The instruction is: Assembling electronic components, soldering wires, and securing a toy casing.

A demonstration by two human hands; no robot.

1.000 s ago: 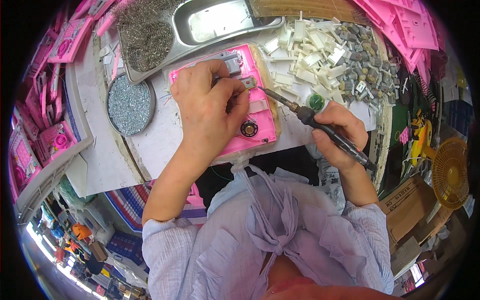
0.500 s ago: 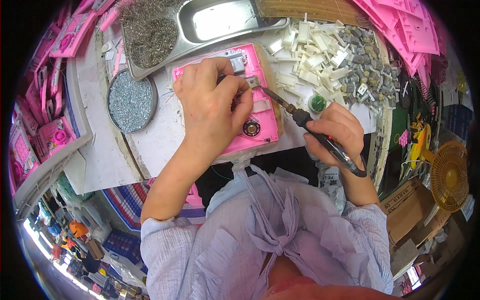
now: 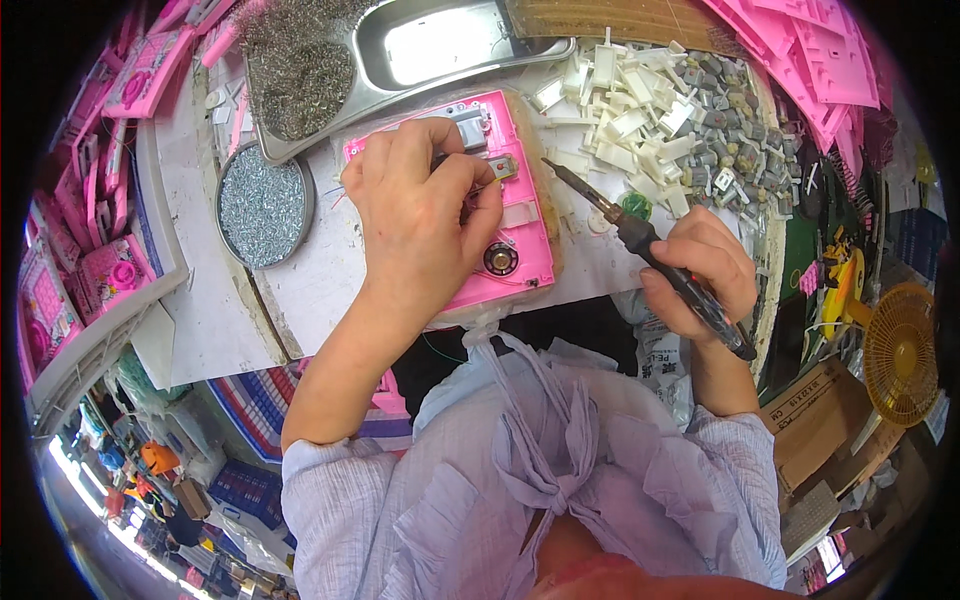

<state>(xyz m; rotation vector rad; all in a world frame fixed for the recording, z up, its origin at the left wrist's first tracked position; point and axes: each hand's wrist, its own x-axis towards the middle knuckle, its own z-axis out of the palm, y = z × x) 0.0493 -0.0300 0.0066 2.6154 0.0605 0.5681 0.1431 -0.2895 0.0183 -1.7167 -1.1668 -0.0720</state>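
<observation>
At the upper centre of the frame, holds the left hand (image 3: 415, 210) curled over a pink panel (image 3: 530, 245) on the worktop (image 3: 320, 290), fingertips near a small board (image 3: 503, 167); cannot tell the contents of that pinch. Farther right, grips a soldering iron (image 3: 635, 235) by its dark handle in the right hand (image 3: 708, 270), tip apart from the board, just off the panel's right edge. Risks burning the left fingertips by swinging a possibly hot tip leftward, with little room between. Might scar the pink rim or the tan foam pad (image 3: 528, 135) by dipping too low. Toward the upper right, could melt white plastic parts (image 3: 630, 125) through careless drooping, or knock the green coil (image 3: 635, 206) beside the shaft. Beneath the curled fingers, might crack any fresh joint by shifting too soon, or tug a hidden lead loose by lifting sideways.
</observation>
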